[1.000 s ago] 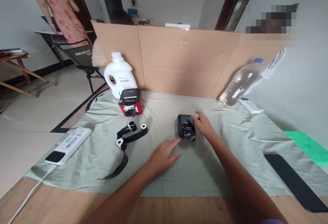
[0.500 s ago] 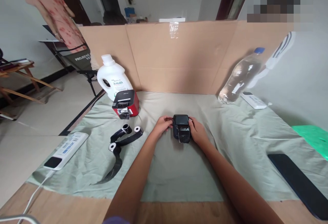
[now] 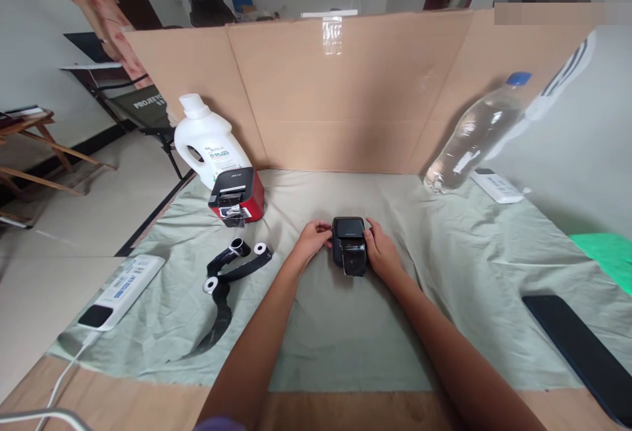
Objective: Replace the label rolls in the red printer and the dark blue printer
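Observation:
In the middle of the cloth sits a small black portable printer (image 3: pixel 350 228), with a shiny black strip (image 3: pixel 354 258) hanging out of its front. My left hand (image 3: pixel 314 237) is closed against its left side, fingers bent at the edge. On the opposite side my right hand (image 3: pixel 379 245) grips it, fingers along the right edge. To the left lie several rolls with black strips (image 3: pixel 245 267) trailing from them. Behind them stands a red and black printer (image 3: pixel 240 194), a dark strip and clear tape at its front.
A white jug (image 3: pixel 207 138) stands behind the red printer. At right are a clear bottle (image 3: pixel 474 135) with a blue cap, a white power bank (image 3: pixel 496 187), a dark phone (image 3: pixel 573 345) and green plastic (image 3: pixel 602 256). A corded white device (image 3: pixel 126 289) lies left. A cardboard panel (image 3: pixel 340 102) bounds the back.
The camera view has tilted slightly downward and closer. Both hands keep their places at the sides of the black printer, which has not visibly moved on the cloth.

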A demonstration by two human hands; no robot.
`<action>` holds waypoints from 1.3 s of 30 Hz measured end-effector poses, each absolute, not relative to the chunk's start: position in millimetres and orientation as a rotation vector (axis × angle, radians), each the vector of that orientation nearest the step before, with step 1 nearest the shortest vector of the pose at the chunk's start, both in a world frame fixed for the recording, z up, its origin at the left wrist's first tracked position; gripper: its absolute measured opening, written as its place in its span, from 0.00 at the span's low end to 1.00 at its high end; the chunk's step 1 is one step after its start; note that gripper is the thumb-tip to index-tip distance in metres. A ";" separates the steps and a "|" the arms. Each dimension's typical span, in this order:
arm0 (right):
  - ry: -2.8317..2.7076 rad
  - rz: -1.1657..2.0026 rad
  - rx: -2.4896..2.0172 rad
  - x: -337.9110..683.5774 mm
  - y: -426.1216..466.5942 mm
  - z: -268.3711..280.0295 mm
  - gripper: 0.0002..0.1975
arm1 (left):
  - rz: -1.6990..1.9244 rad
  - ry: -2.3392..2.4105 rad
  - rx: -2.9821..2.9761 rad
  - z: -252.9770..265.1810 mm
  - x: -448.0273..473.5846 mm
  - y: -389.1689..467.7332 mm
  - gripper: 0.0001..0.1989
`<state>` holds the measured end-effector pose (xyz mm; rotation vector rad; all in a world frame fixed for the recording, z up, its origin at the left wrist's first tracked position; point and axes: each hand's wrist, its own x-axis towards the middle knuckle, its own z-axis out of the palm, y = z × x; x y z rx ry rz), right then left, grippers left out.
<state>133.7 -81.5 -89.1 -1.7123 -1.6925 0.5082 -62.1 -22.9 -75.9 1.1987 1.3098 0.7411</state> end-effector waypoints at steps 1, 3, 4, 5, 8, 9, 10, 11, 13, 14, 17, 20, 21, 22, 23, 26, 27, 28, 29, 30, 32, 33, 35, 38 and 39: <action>-1.693 0.510 -1.704 133.6 -81.7 -88.5 0.29 | 0.756 1.296 1.207 -76.2 -62.2 -23.7 0.10; -1.687 0.511 -1.698 133.6 -82.2 -88.1 0.29 | 0.794 1.258 1.230 -76.2 -62.8 -25.5 0.13; -1.683 0.513 -1.698 133.7 -82.4 -88.3 0.29 | 0.808 1.243 1.240 -75.8 -63.1 -26.4 0.15; -1.678 0.516 -1.700 133.8 -82.5 -88.7 0.29 | 0.815 1.234 1.249 -74.9 -63.3 -27.4 0.16; -1.670 0.523 -1.703 134.1 -82.4 -90.3 0.29 | 0.808 1.258 1.249 -70.1 -62.5 -29.9 0.15; -1.670 0.524 -1.702 134.2 -82.4 -90.6 0.28 | 0.804 1.273 1.240 -68.1 -61.7 -30.6 0.15; -1.670 0.519 -1.703 134.2 -82.4 -90.5 0.28 | 0.803 1.286 1.229 -66.1 -61.0 -31.2 0.14; -1.671 0.512 -1.708 134.2 -82.5 -90.2 0.28 | 0.799 1.297 1.217 -64.4 -60.3 -31.5 0.14; -1.673 0.498 -1.732 134.1 -82.8 -89.1 0.28 | 0.783 1.306 1.199 -61.9 -59.7 -31.3 0.15; -1.673 0.493 -1.744 134.1 -83.0 -88.5 0.28 | 0.775 1.302 1.197 -61.2 -60.0 -30.6 0.16; -1.670 0.496 -1.750 134.5 -83.4 -87.6 0.29 | 0.774 1.245 1.243 -61.4 -62.3 -24.9 0.20; -1.681 0.500 -1.719 135.2 -83.0 -88.5 0.28 | 0.809 1.213 1.375 -64.3 -63.5 -13.0 0.19; -1.687 0.499 -1.713 135.4 -82.8 -88.9 0.28 | 0.821 1.232 1.421 -65.9 -62.9 -7.9 0.18; -1.692 0.498 -1.711 135.4 -82.6 -89.3 0.28 | 0.831 1.262 1.460 -67.7 -61.8 -2.5 0.19; -1.695 0.497 -1.713 135.4 -82.5 -89.4 0.28 | 0.839 1.299 1.486 -69.9 -60.3 2.8 0.21; -1.697 0.500 -1.718 134.8 -82.6 -89.1 0.29 | 0.846 1.391 1.512 -76.1 -55.0 15.4 0.26; -1.698 0.500 -1.720 134.6 -82.7 -89.0 0.30 | 0.844 1.417 1.523 -77.2 -53.7 17.7 0.27; -1.698 0.500 -1.722 134.5 -82.7 -89.2 0.30 | 0.842 1.444 1.538 -77.4 -52.9 18.7 0.26; -1.697 0.500 -1.724 134.4 -82.5 -89.7 0.30 | 0.845 1.471 1.557 -76.2 -52.5 18.5 0.26; -1.695 0.498 -1.725 134.4 -82.2 -90.4 0.30 | 0.859 1.499 1.571 -73.6 -52.5 17.2 0.24; -1.685 0.490 -1.727 134.7 -81.2 -92.5 0.30 | 0.884 1.542 1.664 -64.2 -52.5 12.3 0.21; -1.682 0.485 -1.726 134.9 -80.7 -93.5 0.30 | 0.859 1.536 1.776 -57.6 -52.0 9.3 0.19; -1.682 0.471 -1.723 135.2 -79.8 -94.9 0.30 | 0.683 1.458 2.133 -42.6 -49.0 3.6 0.15; -1.680 0.457 -1.722 135.3 -79.4 -94.7 0.29 | 0.202 1.317 2.607 -20.5 -39.2 -1.5 0.15; -1.679 0.455 -1.722 135.4 -79.5 -94.3 0.29 | 0.093 1.309 2.672 -14.6 -35.4 -2.3 0.16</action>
